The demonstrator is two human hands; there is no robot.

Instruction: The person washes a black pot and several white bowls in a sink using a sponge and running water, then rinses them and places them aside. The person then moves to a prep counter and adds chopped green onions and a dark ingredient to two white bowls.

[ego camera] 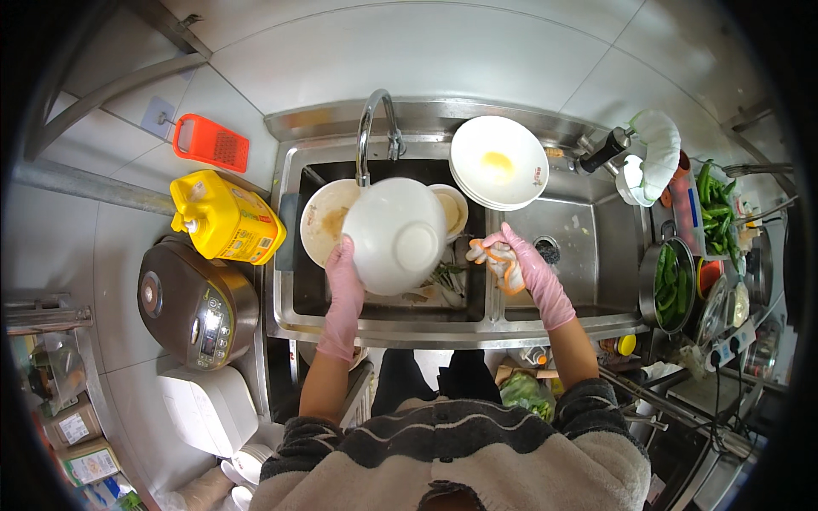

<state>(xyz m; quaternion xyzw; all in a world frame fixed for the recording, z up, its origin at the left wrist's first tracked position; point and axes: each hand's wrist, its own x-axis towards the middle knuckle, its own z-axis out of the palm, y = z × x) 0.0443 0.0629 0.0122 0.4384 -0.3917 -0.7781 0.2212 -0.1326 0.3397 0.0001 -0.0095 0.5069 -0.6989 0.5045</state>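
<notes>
In a pink glove, my left hand [344, 281] grips the edge of a white bowl [390, 223], held bottom up above the left basin [470, 294]. My right hand [529, 271], also gloved, clutches a white cleaning cloth [501, 263] with orange trim near the divider between the basins. Beneath the held bowl, partly hidden, sit a soiled bowl [319, 220] and a smaller bowl [455, 207] with pale residue. Vegetable scraps [450, 281] lie at the basin's bottom. A stack of white bowls [498, 160], the top one with a yellow stain, rests across the back of the divider.
A chrome faucet [364, 140] arches over the left basin. A black strainer [547, 250] covers the right basin's drain. To the left stand a yellow jug [223, 217] and a rice cooker [198, 306]. At right are a pan of green peppers [668, 284] and a pepper bin [716, 211].
</notes>
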